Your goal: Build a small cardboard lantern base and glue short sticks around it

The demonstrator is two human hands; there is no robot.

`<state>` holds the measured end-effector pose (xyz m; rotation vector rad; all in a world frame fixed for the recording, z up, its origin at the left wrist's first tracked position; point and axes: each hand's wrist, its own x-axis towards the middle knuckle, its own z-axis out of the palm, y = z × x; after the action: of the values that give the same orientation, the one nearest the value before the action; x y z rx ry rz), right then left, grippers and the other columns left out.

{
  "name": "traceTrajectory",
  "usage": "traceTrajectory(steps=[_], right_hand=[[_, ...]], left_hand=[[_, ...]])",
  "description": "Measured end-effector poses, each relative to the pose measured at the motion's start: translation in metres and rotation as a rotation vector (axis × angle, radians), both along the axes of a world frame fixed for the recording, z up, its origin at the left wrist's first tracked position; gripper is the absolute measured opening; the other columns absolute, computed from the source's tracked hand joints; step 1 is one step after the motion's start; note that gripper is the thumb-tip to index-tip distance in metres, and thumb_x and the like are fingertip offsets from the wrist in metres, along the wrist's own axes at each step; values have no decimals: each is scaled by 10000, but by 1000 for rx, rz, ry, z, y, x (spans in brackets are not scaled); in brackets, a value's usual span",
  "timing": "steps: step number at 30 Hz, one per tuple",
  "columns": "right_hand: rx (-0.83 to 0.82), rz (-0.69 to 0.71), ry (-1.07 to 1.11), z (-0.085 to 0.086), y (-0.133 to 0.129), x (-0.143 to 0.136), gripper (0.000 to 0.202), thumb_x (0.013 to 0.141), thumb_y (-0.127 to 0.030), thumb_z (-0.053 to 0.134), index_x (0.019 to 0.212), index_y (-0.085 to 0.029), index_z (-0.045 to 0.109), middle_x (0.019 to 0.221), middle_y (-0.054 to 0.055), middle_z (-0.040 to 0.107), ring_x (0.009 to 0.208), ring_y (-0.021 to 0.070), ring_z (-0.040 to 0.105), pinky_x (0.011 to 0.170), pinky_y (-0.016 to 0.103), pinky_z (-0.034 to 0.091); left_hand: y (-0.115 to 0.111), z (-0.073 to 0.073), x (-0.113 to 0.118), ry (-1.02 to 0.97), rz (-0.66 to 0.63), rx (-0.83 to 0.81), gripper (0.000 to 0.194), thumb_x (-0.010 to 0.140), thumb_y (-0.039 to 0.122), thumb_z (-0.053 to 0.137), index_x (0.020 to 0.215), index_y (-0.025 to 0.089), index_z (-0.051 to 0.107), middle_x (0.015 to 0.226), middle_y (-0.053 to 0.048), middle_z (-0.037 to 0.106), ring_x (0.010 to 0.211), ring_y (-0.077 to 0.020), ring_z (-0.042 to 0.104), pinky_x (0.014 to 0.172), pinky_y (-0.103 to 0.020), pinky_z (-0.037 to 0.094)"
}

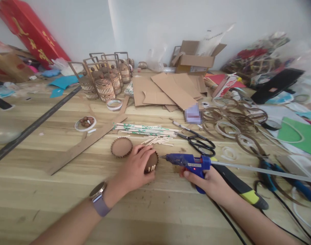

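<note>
My left hand [140, 163], with a watch at its wrist, is closed around a small round cardboard dish [152, 159] with a notched rim; short pale sticks show inside its near edge. In my right hand [206, 180] is a blue glue gun [188, 160], a red light on its side and a long clear glue stick running out of its back. The nozzle points left, close to the dish's right rim; whether it touches I cannot tell. Beside my left hand lies a second round cardboard dish [121, 147]. Cut short sticks [157, 140] are scattered just beyond.
Long green-and-white wrapped sticks [145, 128] lie behind, with black scissors [201, 144] to their right. Several lantern-like baskets with handles [105, 89] stand at back left. Cardboard sheets [168, 90], brown strip rings [221, 117], a cutter with a yellow-green handle [239, 185] and cords crowd the right.
</note>
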<state>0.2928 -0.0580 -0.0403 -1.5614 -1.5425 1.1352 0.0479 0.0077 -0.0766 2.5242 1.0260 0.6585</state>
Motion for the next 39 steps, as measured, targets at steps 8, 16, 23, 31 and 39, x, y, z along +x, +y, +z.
traceTrajectory(steps=[8,16,23,31,39], right_hand=[[40,36,-67,-1,-5,-3,389,801,-589,601,732,-209,644,720,42,680,674,195,640,642,292,543],[93,67,-272,-12,-7,1,341,809,-501,580,897,-194,702,848,80,733,779,241,684,704,346,570],[194,40,-390,-14,-8,0,316,774,-508,595,846,-208,666,851,90,719,807,268,690,747,398,575],[250,76,-417,-10,-7,-5,274,796,-482,586,842,-226,674,853,71,719,829,257,674,772,381,559],[262,94,-441,-10,-7,-5,287,818,-478,559,835,-219,683,867,82,723,836,260,671,768,377,553]], left_hand=[[-1,1,0,11,11,-27,607,724,148,651,1312,174,505,1401,-130,538,1290,-360,415,1065,-558,409],[-1,-1,0,18,7,5,595,726,149,659,1300,129,504,1399,-147,539,1285,-354,407,1072,-538,413],[-1,2,1,16,9,-23,598,719,147,665,1295,161,508,1402,-135,537,1293,-352,410,1081,-537,408],[-1,2,1,14,9,-18,592,722,151,662,1293,169,509,1400,-132,540,1287,-354,416,1071,-547,414],[-1,2,0,12,7,-14,584,726,151,661,1291,150,515,1392,-142,543,1283,-349,412,1078,-536,410]])
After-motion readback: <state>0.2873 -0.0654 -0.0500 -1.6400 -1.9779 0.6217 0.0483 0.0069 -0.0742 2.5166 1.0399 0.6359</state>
